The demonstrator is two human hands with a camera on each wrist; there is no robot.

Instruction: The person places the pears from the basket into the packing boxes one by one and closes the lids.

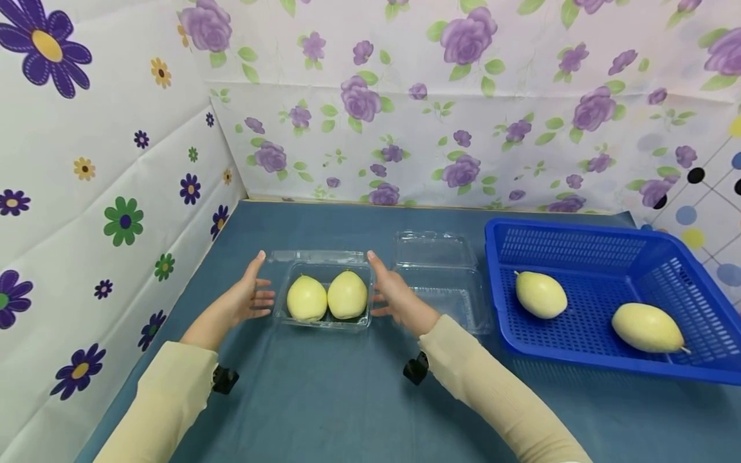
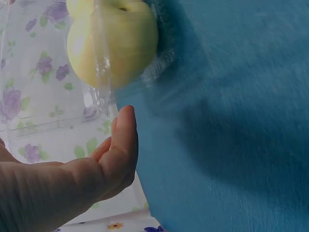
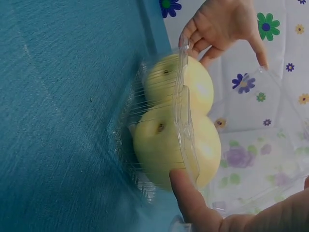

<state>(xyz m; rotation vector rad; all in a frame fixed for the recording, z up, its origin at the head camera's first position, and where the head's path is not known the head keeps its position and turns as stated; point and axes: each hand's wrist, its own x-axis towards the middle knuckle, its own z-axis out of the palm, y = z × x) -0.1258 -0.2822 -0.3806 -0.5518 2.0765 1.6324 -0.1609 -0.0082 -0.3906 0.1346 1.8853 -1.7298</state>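
Observation:
A clear plastic clamshell box [image 1: 321, 325] stands on the blue table with its lid [image 1: 318, 256] raised at the back. Two pale yellow pears [image 1: 307, 299] sit side by side in it. To the box's left is my left hand [image 1: 246, 296], thumb up by the lid's corner and fingers extended toward the side wall. My right hand [image 1: 402, 299] mirrors it on the right, thumb at the other lid corner. In the right wrist view, a right fingertip [image 3: 181, 181] lies at the box's rim; whether it touches is hard to tell. Neither hand grips anything.
A second clear clamshell box [image 1: 437, 249] lies opened behind my right hand. Right of it stands a blue perforated basket [image 1: 579, 357] holding two more pears [image 1: 541, 294], set apart. Flower-patterned sheets [image 1: 359, 154] line the back and left edges of the table.

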